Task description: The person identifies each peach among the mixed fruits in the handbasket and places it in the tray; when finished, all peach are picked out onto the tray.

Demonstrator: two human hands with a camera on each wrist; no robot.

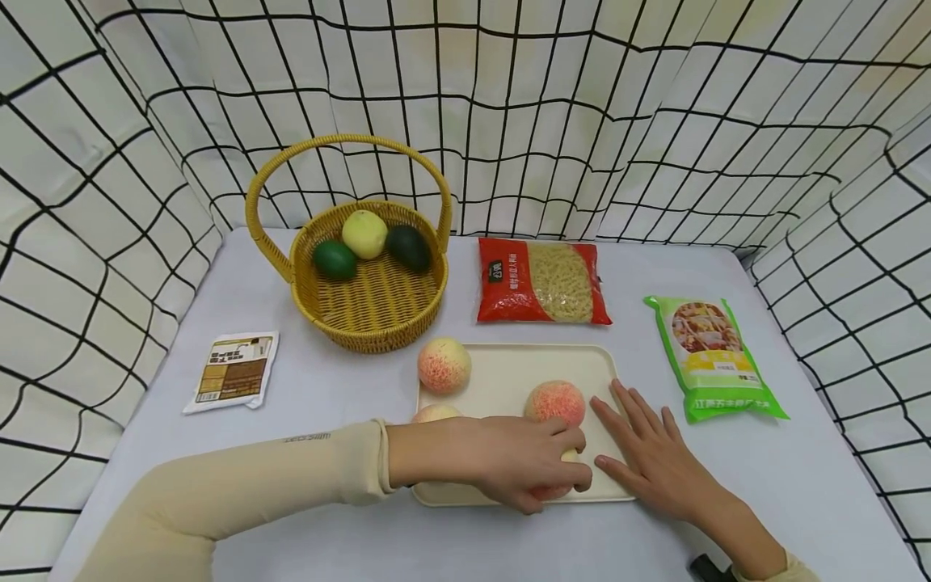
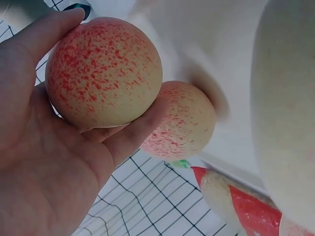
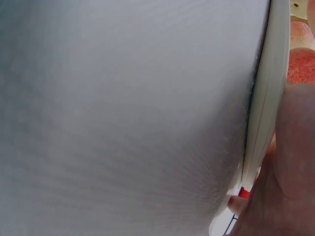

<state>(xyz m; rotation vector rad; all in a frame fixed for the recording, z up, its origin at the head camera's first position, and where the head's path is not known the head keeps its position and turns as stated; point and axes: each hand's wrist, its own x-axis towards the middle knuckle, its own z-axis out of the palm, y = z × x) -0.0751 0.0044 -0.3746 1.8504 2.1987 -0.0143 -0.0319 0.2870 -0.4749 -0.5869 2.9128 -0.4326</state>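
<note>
My left hand [image 1: 520,461] curls round a peach [image 2: 103,71] over the front right of a cream tray [image 1: 502,368]; in the head view the fingers cover most of that peach. Just behind it on the tray sits another peach [image 1: 556,402]. Two more lie at the tray's left side: one whole peach [image 1: 444,365] and one peach [image 1: 436,413] partly hidden by my left forearm. My right hand [image 1: 658,465] lies with straight, spread fingers at the tray's right edge, which also shows in the right wrist view beside the hand [image 3: 290,172].
A yellow wicker basket [image 1: 371,327] at the back left holds a pale green fruit [image 1: 364,234], a green fruit [image 1: 334,259] and a dark avocado [image 1: 410,247]. Around stand a red pasta bag [image 1: 502,295], a green food bag [image 1: 716,364] and a brown-white packet [image 1: 234,372]. Black netting encloses the table.
</note>
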